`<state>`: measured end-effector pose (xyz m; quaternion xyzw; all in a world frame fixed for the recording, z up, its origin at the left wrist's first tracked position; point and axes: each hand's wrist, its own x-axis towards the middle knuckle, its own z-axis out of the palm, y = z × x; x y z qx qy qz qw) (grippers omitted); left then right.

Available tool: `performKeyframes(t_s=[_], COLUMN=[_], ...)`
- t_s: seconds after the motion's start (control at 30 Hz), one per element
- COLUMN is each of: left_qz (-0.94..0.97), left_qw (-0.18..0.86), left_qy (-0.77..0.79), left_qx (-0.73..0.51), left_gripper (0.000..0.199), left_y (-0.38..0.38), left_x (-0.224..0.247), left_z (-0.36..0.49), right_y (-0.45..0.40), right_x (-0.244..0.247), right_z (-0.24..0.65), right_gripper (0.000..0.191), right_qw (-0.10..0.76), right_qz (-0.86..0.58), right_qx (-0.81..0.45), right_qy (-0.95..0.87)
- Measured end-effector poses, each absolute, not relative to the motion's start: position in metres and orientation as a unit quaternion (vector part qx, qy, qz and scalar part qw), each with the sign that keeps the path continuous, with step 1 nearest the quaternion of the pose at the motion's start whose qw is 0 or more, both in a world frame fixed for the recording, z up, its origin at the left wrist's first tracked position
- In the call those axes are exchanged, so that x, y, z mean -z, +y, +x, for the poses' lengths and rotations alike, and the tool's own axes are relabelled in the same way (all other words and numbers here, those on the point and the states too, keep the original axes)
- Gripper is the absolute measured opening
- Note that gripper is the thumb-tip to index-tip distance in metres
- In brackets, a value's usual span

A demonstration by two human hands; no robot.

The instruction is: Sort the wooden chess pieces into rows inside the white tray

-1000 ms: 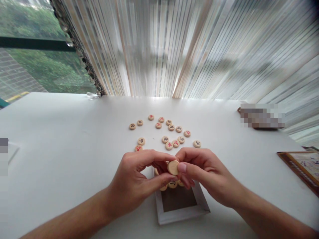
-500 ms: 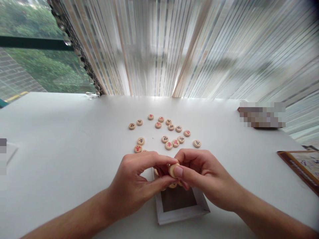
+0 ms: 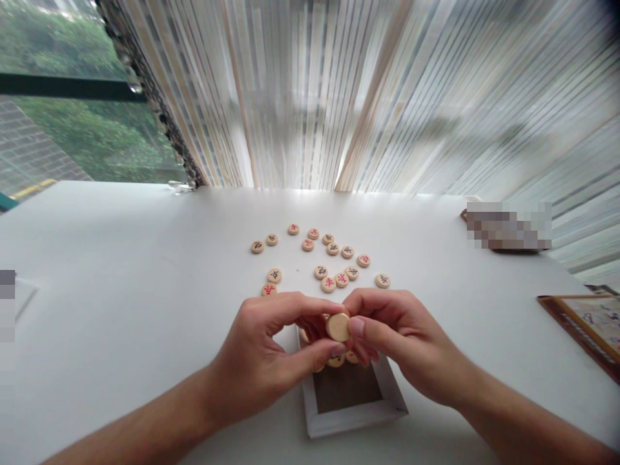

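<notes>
A round wooden Chinese chess piece (image 3: 338, 327), plain face toward me, is held up between both hands. My left hand (image 3: 276, 342) is closed round it, index finger along the top and thumb below. My right hand (image 3: 397, 342) pinches its right edge, thumb in front and the other fingers partly hidden behind. Directly under the hands stands a shallow white box (image 3: 353, 420) with a dark bottom. Several pieces lie in its far part, among them one with a black mark (image 3: 335, 359); my fingers hide much of them.
Beyond the box, several Chinese chess pieces with red or black characters lie scattered, such as a red one (image 3: 328, 284), on the white table (image 3: 145, 271). A brown-edged printed board or box (image 3: 581, 329) lies at the right. String curtains (image 3: 300, 97) hang behind.
My right thumb has slid right, off the face of the piece to its edge, so more of the plain face shows. The left hand stays nearly where it was.
</notes>
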<state>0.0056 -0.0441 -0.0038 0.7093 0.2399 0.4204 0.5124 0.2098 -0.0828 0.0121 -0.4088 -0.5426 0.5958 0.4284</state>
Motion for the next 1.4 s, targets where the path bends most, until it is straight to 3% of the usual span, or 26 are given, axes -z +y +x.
performKeyframes(t_s=[0.27,0.37,0.53,0.7,1.23,1.4], left_qz=[0.696,0.725,0.786,0.816,0.847,0.844], left_qw=[0.510,0.450,0.320,0.261,0.230,0.226], left_qy=[0.284,0.290,0.248,0.215,0.170,0.190], left_qx=[-0.418,-0.434,-0.467,-0.469,-0.448,-0.448], left_gripper=[0.017,0.013,0.021,0.023,0.020,0.020], left_y=[-0.042,-0.040,-0.035,-0.034,-0.032,-0.031], left_x=[0.009,0.011,0.008,0.009,0.014,0.013], left_z=[0.005,0.004,0.002,0.000,0.001,0.001], right_y=[-0.085,-0.085,-0.083,-0.081,-0.079,-0.076], right_x=[-0.008,-0.004,-0.005,-0.005,-0.015,-0.015], right_z=[0.212,0.212,0.212,0.214,0.220,0.225], right_gripper=[0.036,0.028,0.022,0.015,0.007,0.004], right_qw=[0.434,0.443,0.435,0.414,0.346,0.365], right_qz=[-0.448,-0.442,-0.448,-0.452,-0.466,-0.480], right_qx=[-0.530,-0.509,-0.490,-0.459,-0.384,-0.360], right_qy=[-0.574,-0.591,-0.608,-0.643,-0.719,-0.712])
